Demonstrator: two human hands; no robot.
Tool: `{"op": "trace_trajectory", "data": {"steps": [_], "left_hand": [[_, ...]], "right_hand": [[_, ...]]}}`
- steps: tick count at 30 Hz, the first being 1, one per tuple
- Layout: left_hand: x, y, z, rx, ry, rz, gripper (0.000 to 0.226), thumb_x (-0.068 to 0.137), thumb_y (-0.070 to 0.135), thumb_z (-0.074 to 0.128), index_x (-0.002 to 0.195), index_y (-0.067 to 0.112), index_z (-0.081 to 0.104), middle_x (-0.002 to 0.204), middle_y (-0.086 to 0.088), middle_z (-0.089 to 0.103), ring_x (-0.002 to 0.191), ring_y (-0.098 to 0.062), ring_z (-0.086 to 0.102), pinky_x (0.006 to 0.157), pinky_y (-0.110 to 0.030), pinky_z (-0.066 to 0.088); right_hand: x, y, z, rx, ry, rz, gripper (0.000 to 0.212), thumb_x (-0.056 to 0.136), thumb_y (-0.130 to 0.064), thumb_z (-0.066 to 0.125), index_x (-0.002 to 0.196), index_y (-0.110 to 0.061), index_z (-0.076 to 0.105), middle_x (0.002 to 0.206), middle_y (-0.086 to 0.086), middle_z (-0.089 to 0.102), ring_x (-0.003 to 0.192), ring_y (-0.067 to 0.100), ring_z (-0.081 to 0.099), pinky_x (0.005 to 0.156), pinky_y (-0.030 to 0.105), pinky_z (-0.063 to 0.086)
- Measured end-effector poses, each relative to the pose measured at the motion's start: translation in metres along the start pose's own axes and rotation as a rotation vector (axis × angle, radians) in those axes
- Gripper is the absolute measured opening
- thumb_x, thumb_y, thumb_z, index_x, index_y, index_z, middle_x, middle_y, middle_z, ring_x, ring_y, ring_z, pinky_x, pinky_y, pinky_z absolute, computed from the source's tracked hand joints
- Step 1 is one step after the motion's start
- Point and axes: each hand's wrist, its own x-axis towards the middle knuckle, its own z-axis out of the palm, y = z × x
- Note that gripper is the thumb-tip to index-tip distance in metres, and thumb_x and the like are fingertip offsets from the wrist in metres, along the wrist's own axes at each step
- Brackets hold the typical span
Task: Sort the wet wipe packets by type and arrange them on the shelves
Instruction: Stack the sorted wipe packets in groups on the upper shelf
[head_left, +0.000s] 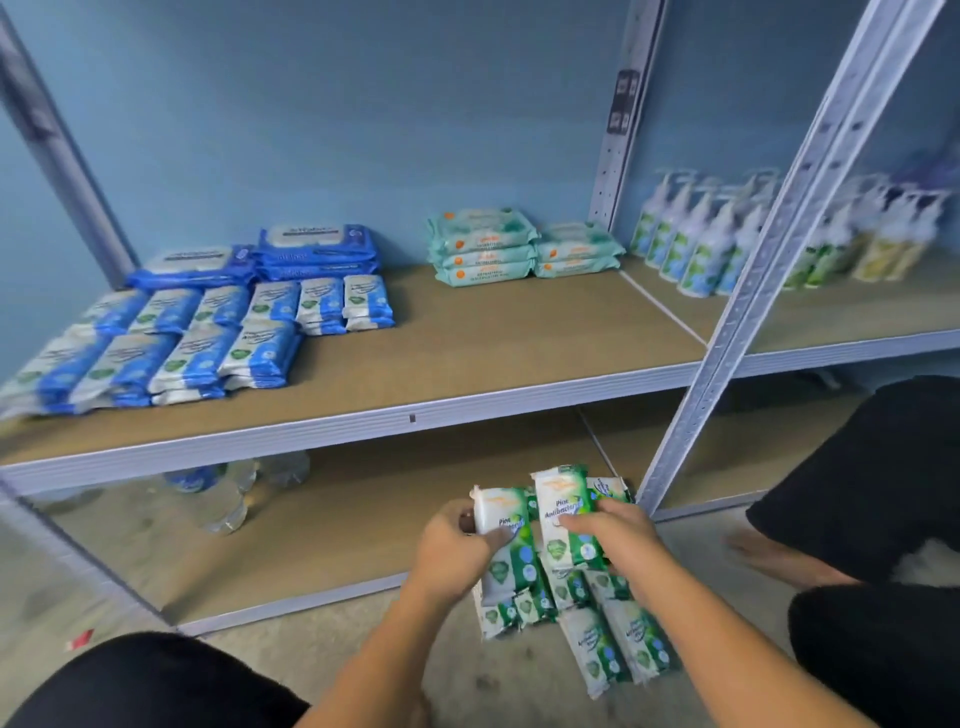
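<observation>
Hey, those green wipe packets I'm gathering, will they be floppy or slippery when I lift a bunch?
Probably soft, not stiff: the green packets are flat film pouches, heaped askew. Likely slippery against each other, since the film looks glossy. Seemingly light: the left hand and right hand each hold one upright.

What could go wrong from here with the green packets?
1. The left hand and right hand each grip green packets in a loose bunch above the floor pile; one could slip out.
2. The small blue packets on the upper shelf carry a similar shield print, so a green one could get mixed in with them.
</observation>
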Motion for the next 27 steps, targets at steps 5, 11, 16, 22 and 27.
{"op": "trace_trajectory", "data": {"steps": [5, 11, 16, 22, 27], "left_hand": [[-0.018, 0.085, -0.031, 0.008, 0.021, 0.184, 0.059, 0.082, 0.026, 0.083, 0.128, 0.032, 0.046, 0.1, -0.001, 0.072, 0.075, -0.007, 0.074, 0.059, -0.02, 0.054], [-0.002, 0.16, -0.052, -0.033, 0.031, 0.276, 0.062, 0.084, 0.022, 0.082, 0.133, 0.027, 0.045, 0.099, -0.006, 0.073, 0.076, -0.017, 0.076, 0.072, -0.038, 0.062], [0.033, 0.184, -0.055, -0.084, 0.074, 0.305, 0.054, 0.086, 0.018, 0.079, 0.128, 0.029, 0.046, 0.095, -0.006, 0.074, 0.075, -0.019, 0.076, 0.073, -0.044, 0.063], [0.087, 0.185, -0.055, -0.1, 0.196, 0.232, 0.056, 0.084, 0.021, 0.081, 0.125, 0.032, 0.045, 0.092, -0.005, 0.074, 0.072, -0.019, 0.076, 0.076, -0.047, 0.062], [0.118, 0.184, -0.058, -0.028, 0.224, 0.171, 0.056, 0.082, 0.025, 0.082, 0.125, 0.029, 0.045, 0.089, -0.003, 0.074, 0.072, -0.015, 0.075, 0.079, -0.043, 0.062]], "right_hand": [[-0.021, -0.071, -0.029, 0.046, -0.015, -0.173, 0.011, 0.082, -0.019, 0.081, 0.086, -0.015, 0.071, 0.089, 0.008, 0.074, 0.081, 0.015, 0.064, 0.078, 0.032, 0.045], [0.004, -0.134, -0.036, 0.07, -0.026, -0.288, 0.089, 0.051, -0.056, 0.087, 0.131, -0.028, 0.061, 0.122, -0.004, 0.07, 0.107, 0.021, 0.066, 0.076, 0.035, 0.048], [0.034, -0.17, -0.022, 0.088, -0.045, -0.358, 0.054, 0.076, -0.035, 0.086, 0.122, -0.028, 0.058, 0.111, -0.001, 0.072, 0.093, 0.021, 0.072, 0.063, 0.033, 0.054], [0.078, -0.187, 0.004, 0.054, -0.022, -0.379, 0.043, 0.086, -0.037, 0.078, 0.12, -0.033, 0.053, 0.107, -0.003, 0.071, 0.091, 0.017, 0.07, 0.058, 0.029, 0.053], [0.109, -0.196, 0.013, -0.054, 0.009, -0.38, 0.049, 0.085, -0.041, 0.078, 0.126, -0.036, 0.052, 0.113, -0.003, 0.069, 0.09, 0.014, 0.069, 0.067, 0.03, 0.052]]}}
